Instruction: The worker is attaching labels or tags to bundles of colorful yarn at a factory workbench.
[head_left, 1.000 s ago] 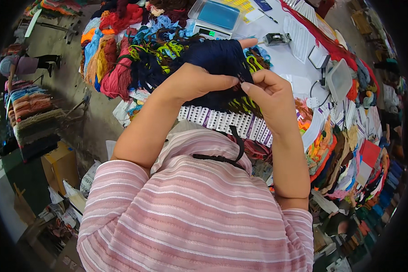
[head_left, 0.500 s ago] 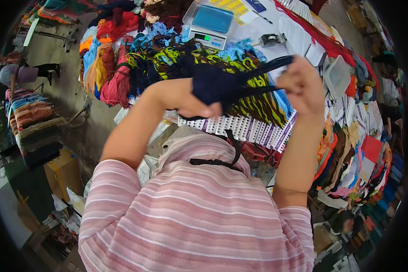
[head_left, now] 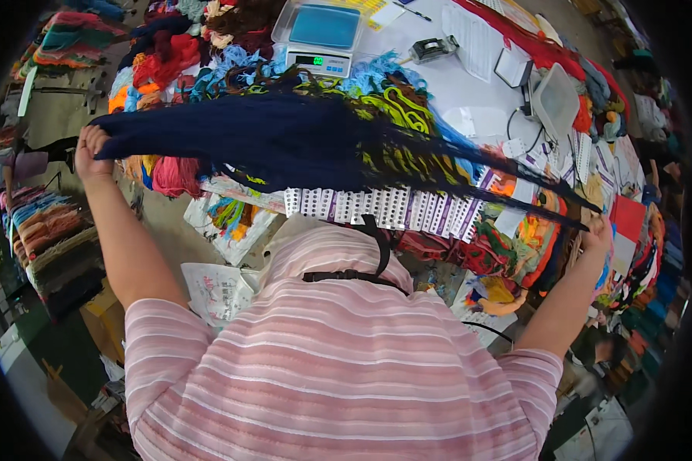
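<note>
A long skein of dark navy yarn is stretched across the table in front of me. Its thick, bundled end is in my left hand, which is closed round it at the far left. On the right, my right hand grips the thinner strands, which split into two narrow bands near it. Under the skein lie lime-green and brown yarn strands, partly hidden by it. White cards with rows of dark holes line the table's near edge, just below the navy yarn.
A digital scale with a blue tray stands at the back. Right of it are a black-and-clear tool and a clear plastic box. Red yarn and pink yarn heap up on the left. A person stands at far left.
My hands have moved far apart, left hand to the left, right hand to the right and nearer me. The bunched navy yarn is now drawn out long between them.
</note>
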Tool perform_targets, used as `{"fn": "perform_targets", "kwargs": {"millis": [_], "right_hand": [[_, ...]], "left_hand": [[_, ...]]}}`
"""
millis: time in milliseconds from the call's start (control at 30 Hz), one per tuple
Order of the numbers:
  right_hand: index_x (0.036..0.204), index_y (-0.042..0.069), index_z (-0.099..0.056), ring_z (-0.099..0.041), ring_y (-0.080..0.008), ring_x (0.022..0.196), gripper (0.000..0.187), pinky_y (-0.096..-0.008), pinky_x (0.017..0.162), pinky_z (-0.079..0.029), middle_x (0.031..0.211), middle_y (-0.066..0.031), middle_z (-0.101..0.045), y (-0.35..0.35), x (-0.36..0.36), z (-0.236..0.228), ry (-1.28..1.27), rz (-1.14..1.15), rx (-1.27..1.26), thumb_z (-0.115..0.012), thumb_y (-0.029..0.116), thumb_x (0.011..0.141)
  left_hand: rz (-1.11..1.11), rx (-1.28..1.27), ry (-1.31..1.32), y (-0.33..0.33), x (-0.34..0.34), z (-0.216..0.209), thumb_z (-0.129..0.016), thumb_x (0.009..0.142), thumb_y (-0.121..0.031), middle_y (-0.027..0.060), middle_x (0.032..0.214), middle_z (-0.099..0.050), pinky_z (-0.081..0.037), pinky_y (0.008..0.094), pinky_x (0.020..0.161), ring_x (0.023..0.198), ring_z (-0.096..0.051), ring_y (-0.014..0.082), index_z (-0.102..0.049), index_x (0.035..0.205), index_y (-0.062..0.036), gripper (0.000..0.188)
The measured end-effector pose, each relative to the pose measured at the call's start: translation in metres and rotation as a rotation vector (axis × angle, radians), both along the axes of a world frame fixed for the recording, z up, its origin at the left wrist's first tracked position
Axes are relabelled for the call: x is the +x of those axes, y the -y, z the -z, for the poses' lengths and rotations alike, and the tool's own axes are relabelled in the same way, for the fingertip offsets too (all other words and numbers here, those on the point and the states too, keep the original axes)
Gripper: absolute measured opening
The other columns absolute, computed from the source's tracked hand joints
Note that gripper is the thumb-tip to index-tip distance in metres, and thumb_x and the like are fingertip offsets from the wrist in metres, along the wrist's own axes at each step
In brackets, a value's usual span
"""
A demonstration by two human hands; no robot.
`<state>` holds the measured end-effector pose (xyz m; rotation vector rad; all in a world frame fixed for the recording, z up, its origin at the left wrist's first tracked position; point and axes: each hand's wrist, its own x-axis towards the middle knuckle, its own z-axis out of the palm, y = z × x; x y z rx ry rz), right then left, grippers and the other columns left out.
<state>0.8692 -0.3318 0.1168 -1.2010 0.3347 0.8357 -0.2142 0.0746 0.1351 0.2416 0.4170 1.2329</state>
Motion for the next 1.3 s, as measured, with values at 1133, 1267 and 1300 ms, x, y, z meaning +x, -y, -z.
{"fn": "perform_targets", "kwargs": {"millis": [1133, 1267, 1300], "right_hand": [[0.095, -0.004, -0.061, -0.064, -0.0163, 0.078, 0.024, -0.0264, 0.072, -0.050, 0.086, -0.0098, -0.066, -0.231, -0.542, -0.072, 0.515, -1.294, -0.024, -0.046, 0.015, 0.094], [0.093, -0.005, -0.059, -0.063, -0.0200, 0.083, 0.023, -0.0293, 0.075, -0.049, 0.087, -0.0121, -0.064, -0.235, -0.531, -0.069, 0.459, -1.237, 0.029, -0.047, 0.015, 0.092], [0.092, -0.004, -0.058, -0.063, -0.0202, 0.083, 0.023, -0.0302, 0.077, -0.049, 0.086, -0.0119, -0.063, -0.236, -0.530, -0.070, 0.378, -1.238, 0.038, -0.046, 0.015, 0.092]], "left_hand": [[0.512, 0.021, -0.229, 0.126, 0.385, -0.001, -0.057, 0.085, -0.010, 0.0057, 0.083, -0.058, -0.049, 0.0306, 0.069, 0.074, -0.055, 0.0165, -0.057, 0.112, 0.0047, 0.031], [0.453, 0.293, -0.246, 0.119, 0.379, 0.027, -0.055, 0.078, -0.006, 0.0055, 0.080, -0.056, -0.048, 0.0288, 0.068, 0.072, -0.056, 0.0184, -0.055, 0.111, 0.0084, 0.036], [0.506, 0.224, -0.053, 0.116, 0.376, 0.014, -0.053, 0.075, -0.007, 0.0049, 0.078, -0.054, -0.048, 0.0296, 0.068, 0.071, -0.056, 0.0181, -0.054, 0.114, 0.0093, 0.041]]}}
